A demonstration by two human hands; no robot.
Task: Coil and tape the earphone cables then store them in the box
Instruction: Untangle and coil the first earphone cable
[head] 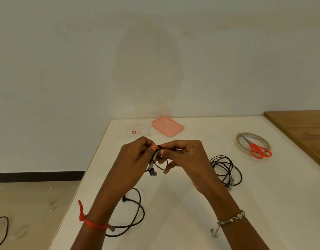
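Note:
My left hand (133, 156) and my right hand (184, 157) meet above the white table (191, 222), both pinching one small bundle of black earphone cable (154, 159); its earbuds dangle below my fingers. A loose black earphone cable (135, 213) lies under my left forearm. A coiled black earphone cable (225, 170) rests right of my right hand. The clear plastic box (135, 127) stands open at the table's far edge, its pink lid (167, 126) beside it. A roll of clear tape (252, 143) lies at the right.
Orange-handled scissors (257, 149) lie across the tape roll. A wooden surface (303, 127) adjoins the table at the far right. Another black cable (1, 230) lies on the floor at lower left. The table's left edge runs diagonally beside my left arm.

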